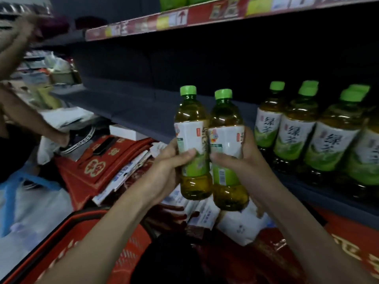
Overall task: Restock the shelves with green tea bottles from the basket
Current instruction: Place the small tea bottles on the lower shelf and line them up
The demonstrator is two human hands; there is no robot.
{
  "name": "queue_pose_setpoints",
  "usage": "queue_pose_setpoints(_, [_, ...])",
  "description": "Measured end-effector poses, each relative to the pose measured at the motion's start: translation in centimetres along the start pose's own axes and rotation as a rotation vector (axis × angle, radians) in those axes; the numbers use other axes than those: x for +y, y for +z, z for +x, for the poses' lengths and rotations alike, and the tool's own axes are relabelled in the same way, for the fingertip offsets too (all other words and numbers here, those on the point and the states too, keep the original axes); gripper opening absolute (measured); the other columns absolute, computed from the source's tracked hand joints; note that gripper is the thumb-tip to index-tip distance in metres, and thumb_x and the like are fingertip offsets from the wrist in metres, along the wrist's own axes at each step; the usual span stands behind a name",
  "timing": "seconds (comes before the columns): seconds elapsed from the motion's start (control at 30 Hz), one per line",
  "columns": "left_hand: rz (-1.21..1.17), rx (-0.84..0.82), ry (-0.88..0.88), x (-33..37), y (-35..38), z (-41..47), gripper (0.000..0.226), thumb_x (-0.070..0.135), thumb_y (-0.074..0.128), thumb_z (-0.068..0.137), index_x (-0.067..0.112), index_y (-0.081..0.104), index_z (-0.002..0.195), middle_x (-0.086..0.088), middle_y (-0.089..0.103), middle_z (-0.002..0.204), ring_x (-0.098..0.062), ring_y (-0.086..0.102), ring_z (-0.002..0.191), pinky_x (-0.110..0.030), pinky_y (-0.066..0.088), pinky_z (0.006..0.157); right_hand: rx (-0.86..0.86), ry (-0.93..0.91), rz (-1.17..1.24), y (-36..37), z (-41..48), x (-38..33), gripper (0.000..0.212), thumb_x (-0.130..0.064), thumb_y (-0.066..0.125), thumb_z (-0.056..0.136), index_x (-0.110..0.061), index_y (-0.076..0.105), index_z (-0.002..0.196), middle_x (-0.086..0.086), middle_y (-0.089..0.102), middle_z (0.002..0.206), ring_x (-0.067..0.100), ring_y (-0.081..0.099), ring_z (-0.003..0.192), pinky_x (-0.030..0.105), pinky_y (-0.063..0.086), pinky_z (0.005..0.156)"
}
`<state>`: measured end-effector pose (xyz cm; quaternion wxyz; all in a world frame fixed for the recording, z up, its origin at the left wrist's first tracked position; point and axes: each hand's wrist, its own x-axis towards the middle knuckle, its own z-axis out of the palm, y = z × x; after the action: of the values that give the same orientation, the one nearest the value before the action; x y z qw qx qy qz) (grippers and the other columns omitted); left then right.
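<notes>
Green caps up, left hand (164, 171) grips the left bottle (192, 140), right hand (244, 160) grips the right bottle (225, 144) — fingers (247, 140) curled round each, side by side before the shelf (143, 113), basket (127, 255) lower left.

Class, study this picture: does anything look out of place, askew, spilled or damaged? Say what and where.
Below the shelf, red boxes and white cartons lie heaped at slanting angles, overlapping, not stacked. The shelved bottles stand upright; nothing looks spilled.

The red basket (131, 249) is cut off at the lower left; the rightmost shelved bottle (367, 152) is cropped at right
</notes>
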<state>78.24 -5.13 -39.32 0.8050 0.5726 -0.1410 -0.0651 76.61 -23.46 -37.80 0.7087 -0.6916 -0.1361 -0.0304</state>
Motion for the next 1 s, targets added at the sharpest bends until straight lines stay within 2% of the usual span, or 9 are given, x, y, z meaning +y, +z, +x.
queue_pose_setpoints(0.1, [0.011, -0.036, -0.053, -1.1, 2.6, 3.4, 0.052, 0.010, 0.058, 0.082, 0.005, 0.050, 0.134, -0.018, 0.064, 0.125, -0.034, 0.062, 0.114, -0.042, 0.054, 0.091, 0.002, 0.025, 0.032, -3.8, 0.2, 0.5, 0.078, 0.011, 0.063, 0.082, -0.040, 0.034, 0.135, -0.007, 0.068, 0.112, 0.007, 0.070, 0.097, 0.032, 0.059, 0.076])
queue_pose_setpoints(0.2, [0.035, -0.021, -0.050, -2.4, 4.8, 5.9, 0.053, 0.008, 0.064, 0.079, 0.002, 0.054, 0.130, -0.018, 0.067, 0.121, -0.035, 0.064, 0.112, -0.044, 0.054, 0.092, 0.112, 0.028, 0.001, -6.4, 0.3, 1.2, 0.096, 0.000, 0.071, 0.074, -0.050, 0.026, 0.143, -0.014, 0.065, 0.121, 0.011, 0.066, 0.107, 0.042, 0.056, 0.088])
queue_pose_setpoints(0.27, [0.062, 0.008, -0.006, -3.4, 5.8, 7.3, 0.055, 0.005, 0.070, 0.074, 0.004, 0.055, 0.127, -0.018, 0.067, 0.120, -0.034, 0.064, 0.112, -0.049, 0.052, 0.094, 0.217, 0.004, -0.035, -7.1, 0.3, 1.5, 0.101, -0.002, 0.077, 0.069, -0.053, 0.028, 0.142, -0.017, 0.063, 0.124, 0.010, 0.063, 0.112, 0.046, 0.054, 0.092])
queue_pose_setpoints(0.37, [0.111, 0.054, 0.098, -4.4, 6.9, 8.5, 0.056, 0.003, 0.077, 0.066, 0.007, 0.057, 0.118, -0.015, 0.068, 0.114, -0.032, 0.065, 0.108, -0.052, 0.052, 0.093, 0.363, -0.043, -0.103, -7.7, 0.1, 1.8, 0.096, 0.000, 0.080, 0.072, -0.050, 0.033, 0.139, -0.026, 0.059, 0.121, -0.008, 0.058, 0.108, 0.028, 0.055, 0.086])
queue_pose_setpoints(0.43, [0.167, 0.055, 0.155, -5.0, 7.3, 9.1, 0.059, 0.007, 0.082, 0.061, 0.010, 0.057, 0.115, -0.011, 0.068, 0.110, -0.028, 0.066, 0.106, -0.047, 0.054, 0.088, 0.453, -0.083, -0.135, -7.7, 0.1, 1.8, 0.090, 0.001, 0.081, 0.070, -0.048, 0.037, 0.133, -0.034, 0.056, 0.113, -0.021, 0.054, 0.099, 0.010, 0.052, 0.077])
queue_pose_setpoints(0.5, [0.229, 0.042, 0.216, -5.5, 7.6, 9.3, 0.063, 0.015, 0.084, 0.060, 0.011, 0.056, 0.116, -0.008, 0.067, 0.112, -0.023, 0.065, 0.107, -0.039, 0.055, 0.085, 0.556, -0.115, -0.170, -7.5, 0.0, 2.0, 0.089, 0.002, 0.082, 0.068, -0.044, 0.038, 0.130, -0.034, 0.054, 0.110, -0.026, 0.052, 0.094, 0.002, 0.049, 0.072])
queue_pose_setpoints(0.6, [0.312, 0.082, 0.279, -6.5, 8.1, 9.7, 0.066, 0.020, 0.086, 0.057, 0.017, 0.055, 0.115, -0.001, 0.066, 0.114, -0.017, 0.062, 0.111, -0.036, 0.056, 0.086, 0.684, -0.165, -0.213, -7.1, 0.0, 2.4, 0.087, 0.002, 0.084, 0.064, -0.037, 0.041, 0.129, -0.024, 0.058, 0.114, -0.016, 0.057, 0.100, 0.011, 0.054, 0.079])
queue_pose_setpoints(0.83, [0.236, -0.003, 0.249, -7.7, 8.2, 10.9, 0.061, 0.010, 0.078, 0.070, 0.013, 0.054, 0.126, -0.004, 0.066, 0.121, -0.020, 0.062, 0.115, -0.037, 0.055, 0.089, 0.824, -0.232, -0.313, -6.5, 0.5, 3.5, 0.084, -0.006, 0.085, 0.066, -0.048, 0.038, 0.122, -0.013, 0.055, 0.124, 0.000, 0.056, 0.115, 0.020, 0.054, 0.088])
queue_pose_setpoints(1.0, [0.089, -0.057, 0.184, -7.9, 7.6, 11.9, 0.056, 0.006, 0.070, 0.075, 0.009, 0.045, 0.125, -0.011, 0.065, 0.120, -0.026, 0.062, 0.115, -0.033, 0.056, 0.084, 0.881, -0.267, -0.334, -6.5, 0.8, 4.2, 0.090, -0.012, 0.086, 0.070, -0.033, 0.034, 0.141, -0.009, 0.049, 0.137, 0.006, 0.050, 0.127, 0.034, 0.050, 0.101])
